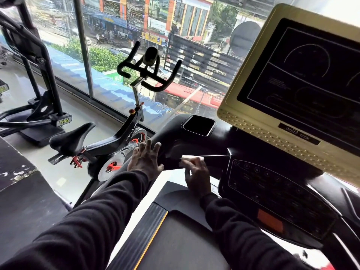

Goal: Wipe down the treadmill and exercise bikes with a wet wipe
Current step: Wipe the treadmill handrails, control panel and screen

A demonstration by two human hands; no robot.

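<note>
I stand on a black treadmill (pixel 196 141) with a gold-framed screen (pixel 303 80) and a dark button panel (pixel 272 184). My left hand (pixel 145 160) lies flat with spread fingers on the left end of the console. My right hand (pixel 196 176) pinches a white wet wipe (pixel 191 158) against the thin front bar of the console. A black exercise bike (pixel 116 137) with orange trim stands to the left by the window.
A glass window wall (pixel 109 45) runs behind the bike and treadmill. Another black machine (pixel 37 78) stands on the pale floor at far left. The treadmill belt (pixel 175 240) with its yellow edge stripe lies below my arms.
</note>
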